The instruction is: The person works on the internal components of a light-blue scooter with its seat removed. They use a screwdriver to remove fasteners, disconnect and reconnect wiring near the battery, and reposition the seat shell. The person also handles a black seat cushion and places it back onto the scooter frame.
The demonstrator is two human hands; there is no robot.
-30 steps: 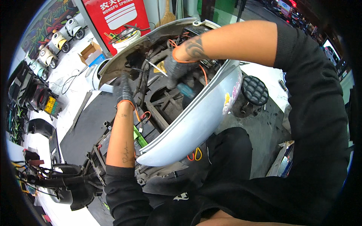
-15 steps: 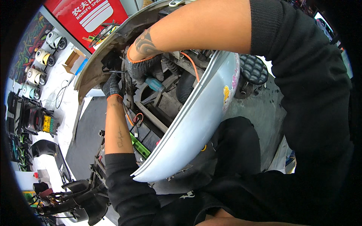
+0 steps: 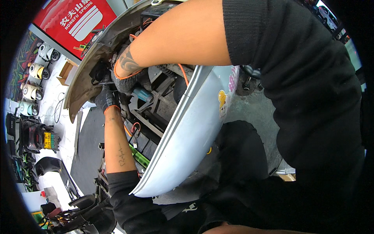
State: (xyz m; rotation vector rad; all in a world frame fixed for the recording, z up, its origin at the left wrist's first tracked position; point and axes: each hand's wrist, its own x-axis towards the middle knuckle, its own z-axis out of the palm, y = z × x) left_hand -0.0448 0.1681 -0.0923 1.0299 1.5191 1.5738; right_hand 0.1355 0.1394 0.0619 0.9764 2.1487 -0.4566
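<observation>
Both my hands wear dark knit gloves with orange cuffs and reach into the opened body of a scooter. My right hand (image 3: pixel 130 82) is closed round a teal cordless power driver (image 3: pixel 143 94), whose body shows below the palm; its working end is hidden. Just left of it, my left hand (image 3: pixel 104 97) has its fingers curled up at a dark part (image 3: pixel 100 72) under the curved body shell (image 3: pixel 80 91). What those fingers grip is too dark to make out. A pale blue panel (image 3: pixel 187 136) with cartoon stickers slants between my arms.
Metal frame tubes (image 3: pixel 146 121), orange cables (image 3: pixel 183 74) and a green bar (image 3: pixel 139 156) lie inside the scooter. A red cabinet (image 3: pixel 74 23) stands beyond the shell. Several small scooters (image 3: pixel 39 71) line the left, with handlebar parts (image 3: pixel 87 212) at lower left.
The view has shifted, so the scooter and both arms sit further left and slightly lower. My hands remain inside the body, the right one still holding the power driver.
</observation>
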